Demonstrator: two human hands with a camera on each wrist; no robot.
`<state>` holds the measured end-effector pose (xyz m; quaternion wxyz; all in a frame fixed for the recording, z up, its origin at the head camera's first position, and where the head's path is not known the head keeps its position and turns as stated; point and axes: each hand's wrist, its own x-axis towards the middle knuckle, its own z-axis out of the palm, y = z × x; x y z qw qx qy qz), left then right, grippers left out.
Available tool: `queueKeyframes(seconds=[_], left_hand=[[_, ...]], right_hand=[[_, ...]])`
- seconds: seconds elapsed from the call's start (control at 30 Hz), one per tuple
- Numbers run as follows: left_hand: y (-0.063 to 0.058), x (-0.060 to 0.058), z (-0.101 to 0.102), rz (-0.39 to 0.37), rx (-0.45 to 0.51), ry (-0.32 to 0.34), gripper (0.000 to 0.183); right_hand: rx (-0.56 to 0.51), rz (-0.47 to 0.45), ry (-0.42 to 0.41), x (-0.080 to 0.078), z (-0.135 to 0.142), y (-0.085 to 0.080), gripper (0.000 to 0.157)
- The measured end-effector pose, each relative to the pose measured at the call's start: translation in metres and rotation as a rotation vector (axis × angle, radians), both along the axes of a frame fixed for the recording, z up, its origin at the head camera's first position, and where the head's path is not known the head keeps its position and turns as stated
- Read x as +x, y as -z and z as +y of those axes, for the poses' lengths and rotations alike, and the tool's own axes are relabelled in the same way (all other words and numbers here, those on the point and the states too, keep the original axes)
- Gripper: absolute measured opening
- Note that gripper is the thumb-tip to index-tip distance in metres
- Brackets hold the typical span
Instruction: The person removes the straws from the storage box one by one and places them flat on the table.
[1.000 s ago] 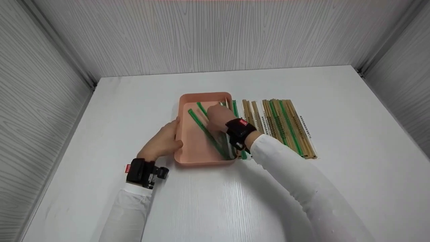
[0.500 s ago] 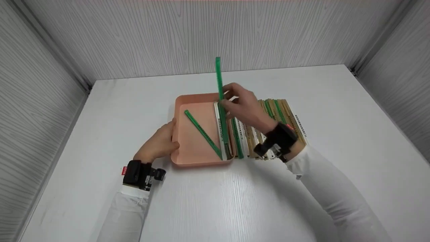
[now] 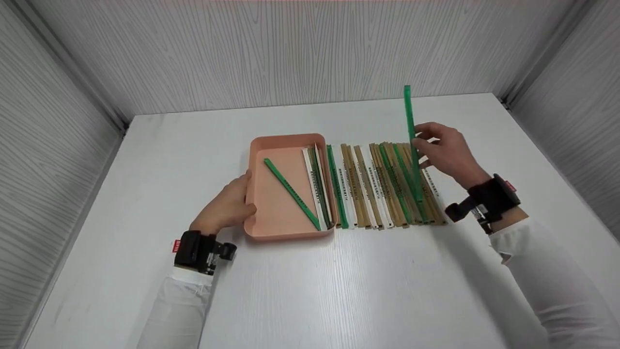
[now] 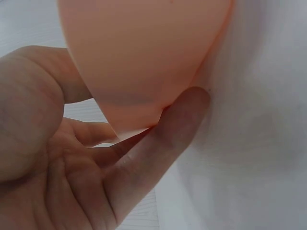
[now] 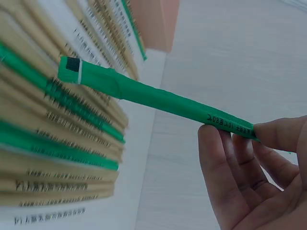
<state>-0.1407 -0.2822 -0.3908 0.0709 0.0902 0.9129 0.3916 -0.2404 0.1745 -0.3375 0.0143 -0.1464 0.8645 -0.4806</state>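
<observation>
My right hand (image 3: 448, 150) pinches a green wrapped straw (image 3: 408, 106) between thumb and fingers, over the right end of a row of wrapped straws (image 3: 373, 194). In the right wrist view this green straw (image 5: 153, 101) has printed lettering and a dark patch at its far end. My left hand (image 3: 225, 203) holds the left wall of a pink tray (image 3: 276, 218); the left wrist view shows fingers on both sides of the tray wall (image 4: 139, 57). Inside the tray, another green straw (image 3: 290, 191) lies slanted, and a few white and dark green straws (image 3: 317, 189) lie along the right wall.
The row on the white table (image 3: 300, 291) mixes brown, white and green wrappers, laid side by side right against the tray. A grey wood-grain panel (image 3: 310, 53) rises behind the table, with side panels left and right.
My right hand has lifted a green straw out of the tray and carried it right, over the row's right end. The left hand keeps holding the tray.
</observation>
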Motion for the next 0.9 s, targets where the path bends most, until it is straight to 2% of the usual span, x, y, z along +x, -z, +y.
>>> queueKeyframes(seconds=[0.2,0.4,0.53,0.63,0.9], left_hand=[[0.000,0.001,-0.001,0.012,-0.019,-0.001,0.082],[-0.001,0.001,0.000,0.011,-0.009,0.012,0.086],[-0.001,0.001,0.001,0.015,-0.008,0.017,0.086],[-0.001,0.000,0.001,0.024,-0.016,0.021,0.086],[-0.003,0.001,-0.001,0.017,0.010,0.023,0.079]], right_hand=[[0.112,-0.070,0.036,-0.015,0.037,0.014,0.047],[0.200,-0.214,0.008,-0.027,0.057,0.028,0.051],[0.263,-0.279,-0.015,-0.030,0.065,0.039,0.053],[0.315,-0.295,-0.026,-0.030,0.068,0.045,0.052],[0.380,-0.244,-0.028,-0.031,0.062,0.053,0.045]])
